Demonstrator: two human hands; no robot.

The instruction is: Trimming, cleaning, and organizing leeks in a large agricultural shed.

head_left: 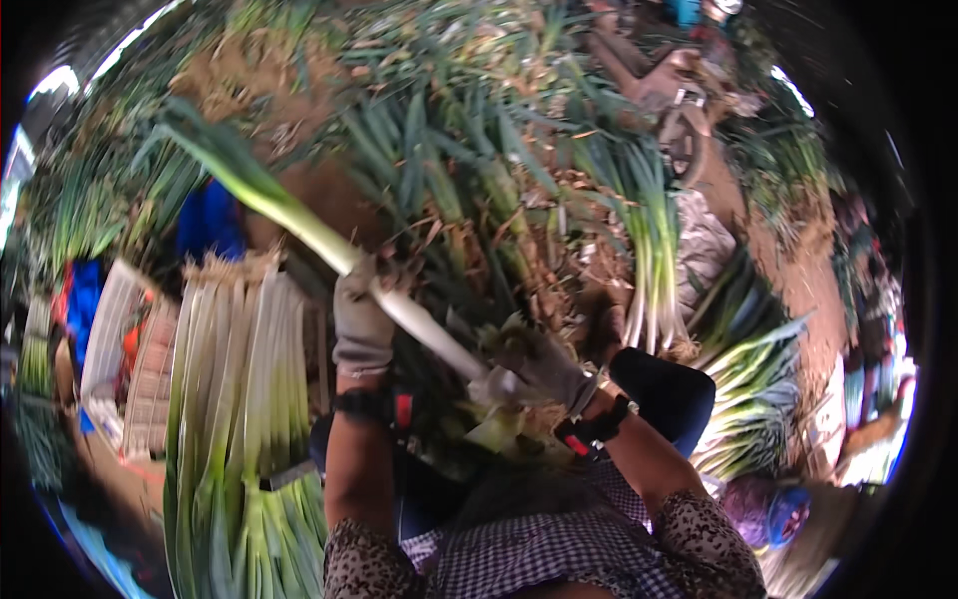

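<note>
Holding leek (329,245): left hand (361,317) grip wrapped mid-stalk, right hand (534,367) grip pinching root end; white crate (125,359) left.

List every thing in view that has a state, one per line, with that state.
left hand: gloved, closed around the leek's white shaft.
right hand: gloved, closed on the leek's root end.
leek: held off the ground, tilted, green top up to the left.
stacked leeks: lying side by side in a neat pile, at the person's left.
loose leeks: untidy heap on the ground ahead.
</note>
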